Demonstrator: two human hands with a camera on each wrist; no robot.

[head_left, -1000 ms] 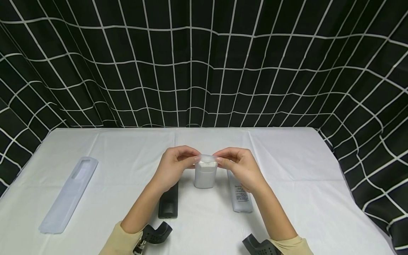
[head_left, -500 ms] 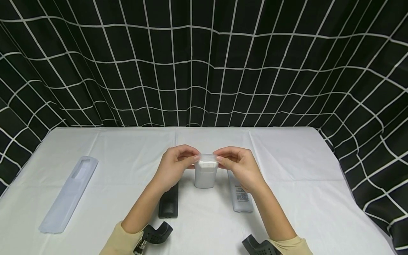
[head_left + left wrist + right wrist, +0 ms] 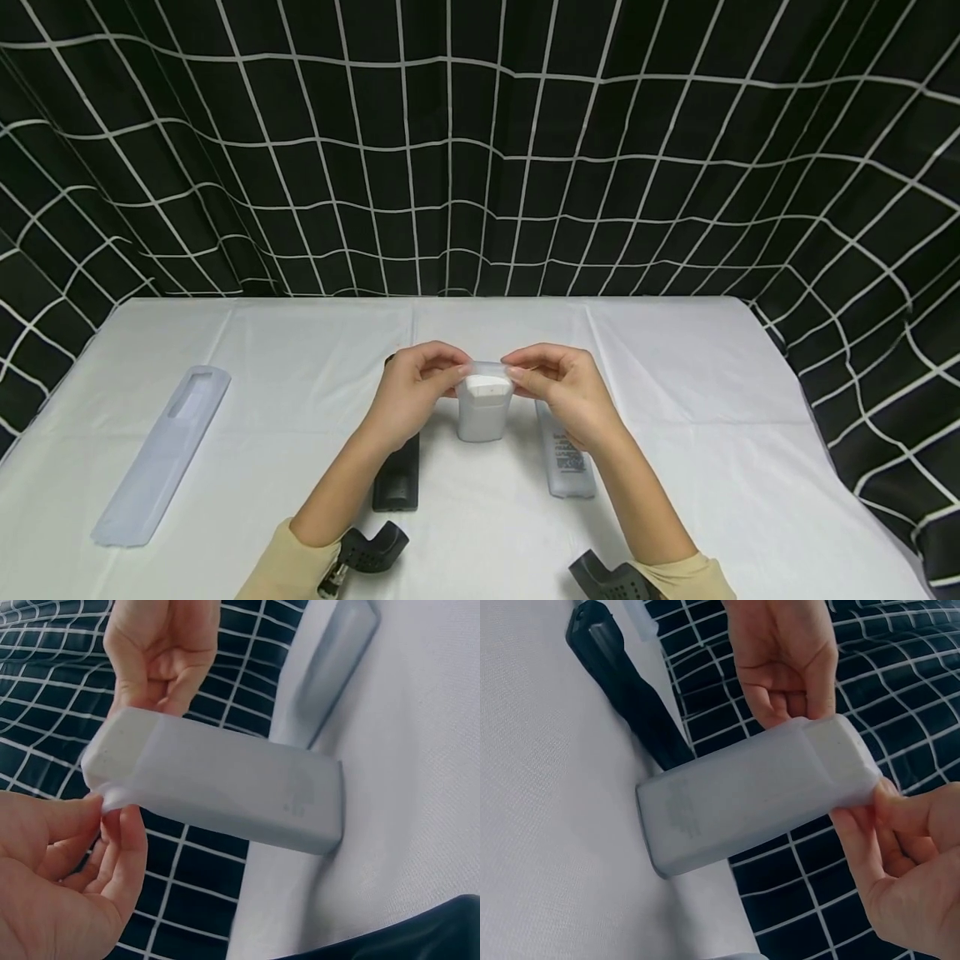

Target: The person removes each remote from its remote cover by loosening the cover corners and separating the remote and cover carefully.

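Fingers of left hand (image 3: 408, 393) and right hand (image 3: 572, 393) pinch tightly the top edges of a translucent sleeve (image 3: 482, 422), upright on the desk (image 3: 712, 475), white device (image 3: 487, 386) inside. Fitting seems the present step; next probably needs even pulling on both sides.

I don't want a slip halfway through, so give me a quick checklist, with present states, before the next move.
1. Left hand pinching the rim of the long, soft-looking translucent sleeve: ok.
2. Right hand pinching its opposite side: ok.
3. Long white block-shaped device inside that sleeve: ok, its white upper end shows.
4. Sleeved device standing on end on the white tablecloth: ok.
5. Sleeve fully seated around the upper end: cannot tell.
6. Long black remote-like device apart from the sleeve: ok, lying to the left, partly hidden in the head view.
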